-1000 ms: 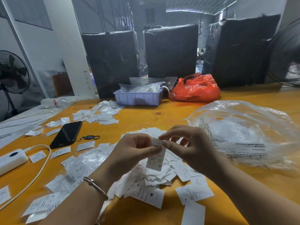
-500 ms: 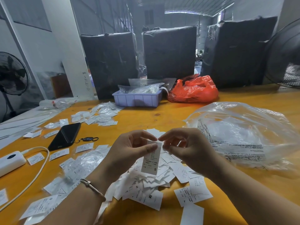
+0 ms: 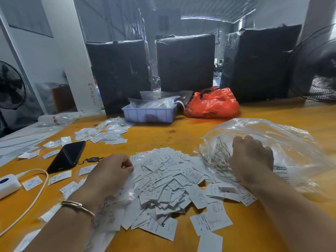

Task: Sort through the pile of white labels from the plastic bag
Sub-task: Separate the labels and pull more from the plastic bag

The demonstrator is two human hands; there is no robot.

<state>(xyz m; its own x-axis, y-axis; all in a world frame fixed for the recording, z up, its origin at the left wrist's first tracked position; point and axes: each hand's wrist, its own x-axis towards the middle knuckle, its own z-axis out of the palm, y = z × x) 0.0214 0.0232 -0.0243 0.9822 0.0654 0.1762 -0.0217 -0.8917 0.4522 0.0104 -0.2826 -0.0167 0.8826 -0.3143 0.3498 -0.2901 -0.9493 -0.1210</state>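
Note:
A pile of white labels (image 3: 167, 182) with size letters lies spread on the orange table (image 3: 181, 130) in front of me. My left hand (image 3: 111, 171) sits at the pile's left edge with fingers curled; a sliver of white, seemingly a label, shows between thumb and fingers. To the right lies the large clear plastic bag (image 3: 283, 142), crumpled and printed with text. My right hand (image 3: 251, 157) is on the bag near its mouth, fingers bent down into the film and gripping it. The fingertips are hidden.
Sorted labels lie in small groups at the left (image 3: 60, 177) and back left (image 3: 109, 135). A black phone (image 3: 68, 156) with a key fob, a white charger (image 3: 8, 183) and its cable sit left. A lilac tray (image 3: 149, 114) and red bag (image 3: 212, 104) stand behind.
Both hands held one label up over the pile; they have since parted. The left dropped to the pile's left edge, the right moved right onto the plastic bag.

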